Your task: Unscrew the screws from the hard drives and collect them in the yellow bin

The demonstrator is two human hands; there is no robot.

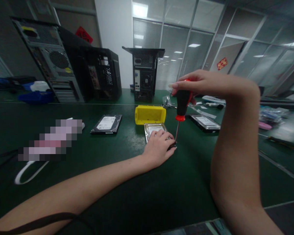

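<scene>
A silver hard drive (150,128) lies on the green table just in front of a yellow bin (150,115). My left hand (159,145) rests over its near part, fingers bent round it, hiding much of the drive. My right hand (192,85) grips the top of a red and black screwdriver (182,106) from above. The tool stands almost upright, its tip down at the drive's right near corner, beside my left fingertips. Whether the tip sits in a screw cannot be made out.
Other hard drives lie left (106,124) and right (205,122). Computer cases (145,76) stand along the back. A blurred-out item with a white strap (30,173) lies left; plastic bags (271,116) lie far right.
</scene>
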